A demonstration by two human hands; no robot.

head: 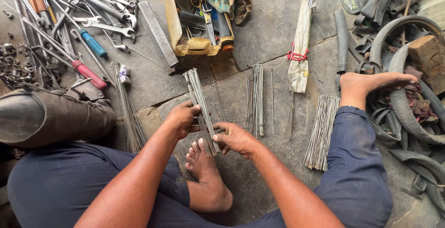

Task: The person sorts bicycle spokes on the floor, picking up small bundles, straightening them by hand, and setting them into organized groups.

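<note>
I sit on a stone floor with a bundle of thin metal spokes (198, 98) lying lengthwise in front of me. My left hand (183, 118) grips the bundle from the left side near its lower half. My right hand (235, 138) pinches the bundle's lower end from the right, just above my bare foot (204, 167). More loose spokes (256, 99) lie to the right of the held bundle.
Another spoke pile (321, 133) lies by my right leg, and one (127, 112) at my left. A paper-wrapped spoke bundle (300, 47) lies beyond. Wrenches and screwdrivers (88, 24) spread at top left, a yellow tool container (194, 19) at top, rubber tyres (408, 93) at right.
</note>
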